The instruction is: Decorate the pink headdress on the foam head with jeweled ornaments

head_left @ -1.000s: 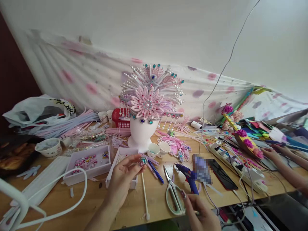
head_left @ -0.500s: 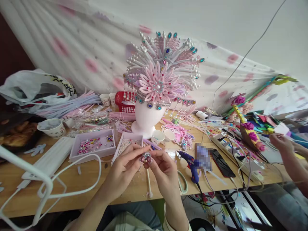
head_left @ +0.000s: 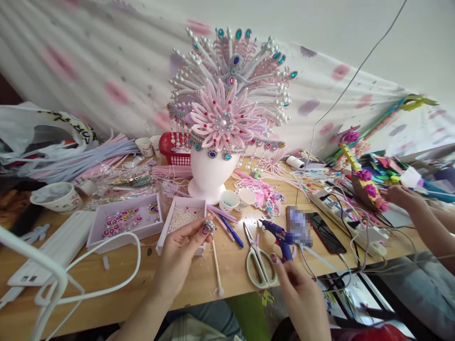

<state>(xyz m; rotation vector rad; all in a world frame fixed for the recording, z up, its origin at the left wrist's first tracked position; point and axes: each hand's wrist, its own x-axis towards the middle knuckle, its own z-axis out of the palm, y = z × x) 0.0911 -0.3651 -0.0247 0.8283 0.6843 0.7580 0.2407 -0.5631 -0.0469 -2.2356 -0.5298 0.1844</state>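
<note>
Our left hand (head_left: 179,253) has its grip clamped on a small gem (head_left: 209,226) above the desk (head_left: 232,279). Our right hand (head_left: 300,291), grip apart, hovers just beside the glue gun (head_left: 280,235).

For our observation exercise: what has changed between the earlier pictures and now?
The right hand let go of the jewelled ornament and moved right toward the glue gun. The left hand still pinches the ornament; the scissors lie unmoved.
</note>
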